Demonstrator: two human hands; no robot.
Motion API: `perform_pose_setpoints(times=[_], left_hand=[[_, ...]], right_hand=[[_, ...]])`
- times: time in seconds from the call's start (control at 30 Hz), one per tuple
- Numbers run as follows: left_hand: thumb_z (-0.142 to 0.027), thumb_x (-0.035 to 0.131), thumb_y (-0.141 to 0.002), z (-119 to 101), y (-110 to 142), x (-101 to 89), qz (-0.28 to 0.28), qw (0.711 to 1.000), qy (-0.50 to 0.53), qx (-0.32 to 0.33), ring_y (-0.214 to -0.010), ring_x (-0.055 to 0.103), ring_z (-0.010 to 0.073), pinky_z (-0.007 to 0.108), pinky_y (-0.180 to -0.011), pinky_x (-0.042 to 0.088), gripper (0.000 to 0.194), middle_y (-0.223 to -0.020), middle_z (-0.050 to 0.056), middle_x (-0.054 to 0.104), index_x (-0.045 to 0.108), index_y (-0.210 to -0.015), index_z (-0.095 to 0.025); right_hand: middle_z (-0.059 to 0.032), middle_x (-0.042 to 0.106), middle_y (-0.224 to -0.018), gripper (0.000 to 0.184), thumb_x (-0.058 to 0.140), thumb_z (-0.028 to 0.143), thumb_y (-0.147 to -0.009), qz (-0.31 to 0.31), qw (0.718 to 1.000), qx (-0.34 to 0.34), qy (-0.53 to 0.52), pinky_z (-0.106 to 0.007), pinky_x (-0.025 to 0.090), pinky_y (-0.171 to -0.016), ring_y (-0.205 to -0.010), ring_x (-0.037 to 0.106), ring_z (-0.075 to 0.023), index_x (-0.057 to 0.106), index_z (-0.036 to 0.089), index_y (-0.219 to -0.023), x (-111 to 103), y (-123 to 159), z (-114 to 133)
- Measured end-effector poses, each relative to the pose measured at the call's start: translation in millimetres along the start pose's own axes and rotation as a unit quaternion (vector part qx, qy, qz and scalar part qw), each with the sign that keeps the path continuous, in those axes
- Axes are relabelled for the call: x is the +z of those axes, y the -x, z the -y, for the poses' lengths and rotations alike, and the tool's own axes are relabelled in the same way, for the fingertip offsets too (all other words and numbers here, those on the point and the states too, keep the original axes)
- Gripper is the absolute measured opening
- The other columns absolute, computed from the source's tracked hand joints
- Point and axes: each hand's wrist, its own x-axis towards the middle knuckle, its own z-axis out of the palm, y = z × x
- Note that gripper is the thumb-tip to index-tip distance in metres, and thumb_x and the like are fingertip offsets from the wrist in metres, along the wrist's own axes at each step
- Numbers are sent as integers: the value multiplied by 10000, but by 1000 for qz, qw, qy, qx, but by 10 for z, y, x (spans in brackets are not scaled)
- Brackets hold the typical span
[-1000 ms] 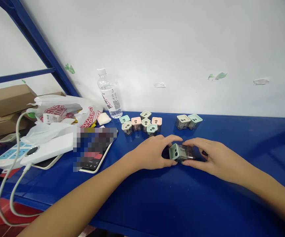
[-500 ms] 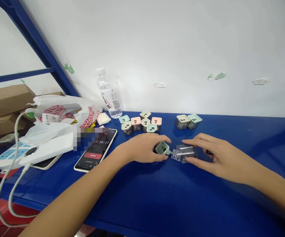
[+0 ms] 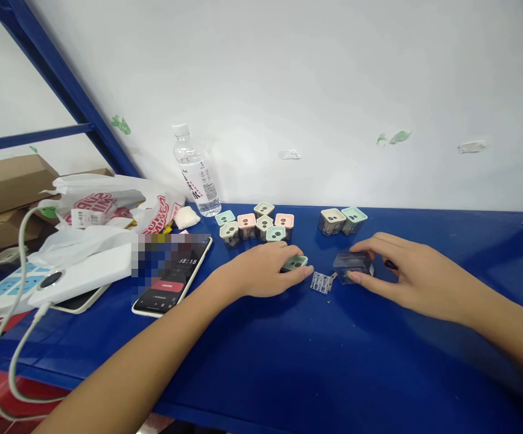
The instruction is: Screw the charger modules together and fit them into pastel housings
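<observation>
My left hand (image 3: 263, 268) has its fingers closed around a green pencil-sharpener top (image 3: 294, 263) with dark holes, low over the table. In my right hand (image 3: 392, 271) a smoky see-through sharpener container (image 3: 350, 266) is held between thumb and fingers. A dark, rounded object (image 3: 390, 264), perhaps a tool handle, shows against my right palm. Between the two hands lies a clear plastic insert (image 3: 321, 282), with a small metal-looking piece (image 3: 332, 279) beside it. A tiny dark bit (image 3: 328, 301) rests just below the insert.
Several two-hole sharpeners (image 3: 247, 223) stand behind my left hand, and a cream one (image 3: 332, 220) and a mint one (image 3: 354, 219) farther right. At left are a phone (image 3: 171, 283), a water bottle (image 3: 196, 181), a white power bank (image 3: 84, 274) with cables and plastic bags (image 3: 102, 205).
The green top and the container have moved apart, left and right. The clear insert now lies separate between them, and the tiny bit shows on the table.
</observation>
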Motion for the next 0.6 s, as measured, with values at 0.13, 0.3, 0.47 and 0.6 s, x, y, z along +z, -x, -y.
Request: perform_pose_setpoints(times=[0.13,0.3,0.47,0.6], left_hand=[[-727,418,-928,5,-17,5,-6,1000,-7,3,-876,616,245,345,-747,439,568,-953,70,657,612,-997,-197],[-769,466,-882,13,-39,28,-44,999,-10,14,-780,592,205,318,-692,431,595,-878,50,610,593,-844,-189],[-705,505,-908,27,-48,68,-61,998,6,19,-942,653,253,377,-857,494,580,-1065,101,697,665,-1114,-187],[-635,543,-931,33,-54,78,-65,998,-3,19,-1116,647,292,408,-973,488,611,-1243,134,679,603,-1325,-173]], right_hand=[[-85,695,-921,521,481,573,-953,-10,1000,14,-1,-366,536,-611,-677,663,-213,675,235,-1299,-5,-18,-13],[-52,663,-773,520,473,595,-943,14,999,32,15,-370,526,-578,-597,640,-205,740,259,-1236,-7,-33,-24],[-74,712,-843,630,525,703,-870,12,996,30,83,-399,518,-579,-634,673,-257,718,257,-1270,50,-18,-131],[-107,722,-901,729,518,744,-851,9,989,28,146,-346,411,-443,-535,641,-256,622,270,-1396,95,-8,-281]])
